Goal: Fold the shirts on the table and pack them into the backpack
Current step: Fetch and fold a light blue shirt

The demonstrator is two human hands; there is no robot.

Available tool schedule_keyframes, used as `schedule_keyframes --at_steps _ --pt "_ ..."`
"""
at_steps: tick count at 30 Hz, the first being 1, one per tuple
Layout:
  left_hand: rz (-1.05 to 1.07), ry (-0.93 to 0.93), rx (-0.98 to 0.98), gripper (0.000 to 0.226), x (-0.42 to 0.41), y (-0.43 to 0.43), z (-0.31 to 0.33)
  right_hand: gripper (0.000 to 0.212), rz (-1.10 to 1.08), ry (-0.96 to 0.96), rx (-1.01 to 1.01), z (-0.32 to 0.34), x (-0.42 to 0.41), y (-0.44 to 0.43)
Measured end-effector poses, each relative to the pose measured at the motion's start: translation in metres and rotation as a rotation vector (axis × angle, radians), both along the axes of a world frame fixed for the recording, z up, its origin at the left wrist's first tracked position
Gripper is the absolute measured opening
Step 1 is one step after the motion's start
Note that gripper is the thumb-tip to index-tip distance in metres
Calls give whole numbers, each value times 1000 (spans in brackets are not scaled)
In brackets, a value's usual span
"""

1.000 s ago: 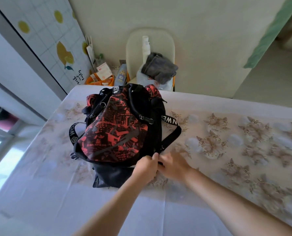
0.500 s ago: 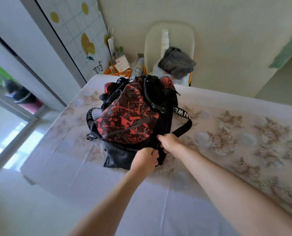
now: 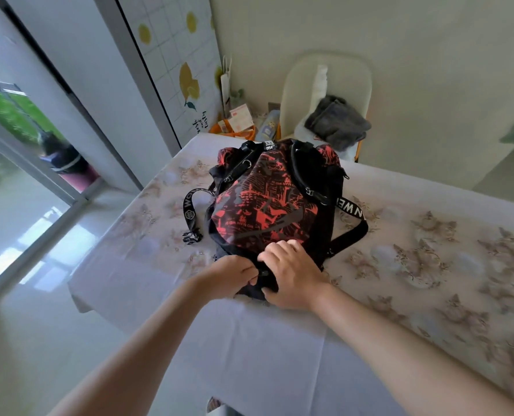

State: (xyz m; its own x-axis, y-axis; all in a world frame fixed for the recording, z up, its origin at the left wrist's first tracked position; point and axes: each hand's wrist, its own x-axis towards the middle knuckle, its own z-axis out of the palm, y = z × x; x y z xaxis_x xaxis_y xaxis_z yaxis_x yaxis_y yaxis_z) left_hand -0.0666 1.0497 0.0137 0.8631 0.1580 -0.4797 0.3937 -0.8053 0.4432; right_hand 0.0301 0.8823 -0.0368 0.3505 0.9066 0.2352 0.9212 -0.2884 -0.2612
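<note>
Near the table's (image 3: 249, 355) left edge, a black strap (image 3: 189, 211) lettered "WO" trails from the red-and-black backpack (image 3: 261, 205), which lies toward the far left corner. The left hand (image 3: 234, 274) curls tight on its black near end, and the right hand (image 3: 291, 274) clamps the same end, fingers over, thumb under. The right strap (image 3: 350, 210) reads "WE"; beyond the far edge a chair (image 3: 324, 82) holds a grey cloth (image 3: 336, 121).

**Only the strap letters read clearly**

The backpack (image 3: 264, 211) carries white capitals on its black webbing. The right strap (image 3: 350, 208) shows "WE" followed by "N", and the rest runs out of sight. The left strap (image 3: 189, 205) shows "WO" beside a hexagon logo. A tab (image 3: 268, 144) at the top bears white letters too blurred to read. Small print on the red panel and black script on the wall sticker (image 3: 201, 121) cannot be made out
</note>
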Motion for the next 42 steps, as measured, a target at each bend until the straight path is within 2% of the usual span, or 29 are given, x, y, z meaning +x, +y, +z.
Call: schedule_keyframes --at_steps 4,10,14,16,18,22,25,27,29,32,34,35,37,40,42 --pt "-152 34 -15 26 -7 24 2 27 -46 42 -45 3 4 11" --pt "-112 29 39 30 -27 117 -11 18 -216 44 -325 34 -4 21" --pt "-169 -67 34 25 -19 126 -8 35 -224 -92 -217 51 -31 77" --pt "-185 -119 10 24 -12 128 -8 47 -241 -212 -274 52 -44 112" --pt "-211 -126 -7 25 -10 134 -13 44 -248 -277 -413 53 -51 138" --pt "-276 -90 65 23 -14 166 -27 25 -324 -5 -439 55 -50 147" --pt "-200 -116 110 24 -4 192 -34 14 -381 182 -467 61 -50 136" --pt "-194 -160 141 25 7 193 -34 10 -389 198 -561 63 -50 135" --pt "-193 -180 77 26 15 189 -35 12 -368 104 -606 63 -51 145" --pt "-270 -173 54 25 23 191 -41 38 -410 -45 -526 53 -54 171" --pt "-331 -152 81 25 28 202 -50 52 -470 -96 -558 45 -55 188" --pt "-335 -143 85 25 29 208 -56 48 -495 -96 -590 39 -54 194" --pt "-298 -135 97 28 33 223 -68 37 -530 28 -602 33 -51 200" --pt "-250 -183 195 24 42 237 -75 9 -528 227 -513 29 -45 192" --pt "-230 -206 288 22 53 236 -71 11 -539 293 -459 29 -43 183"
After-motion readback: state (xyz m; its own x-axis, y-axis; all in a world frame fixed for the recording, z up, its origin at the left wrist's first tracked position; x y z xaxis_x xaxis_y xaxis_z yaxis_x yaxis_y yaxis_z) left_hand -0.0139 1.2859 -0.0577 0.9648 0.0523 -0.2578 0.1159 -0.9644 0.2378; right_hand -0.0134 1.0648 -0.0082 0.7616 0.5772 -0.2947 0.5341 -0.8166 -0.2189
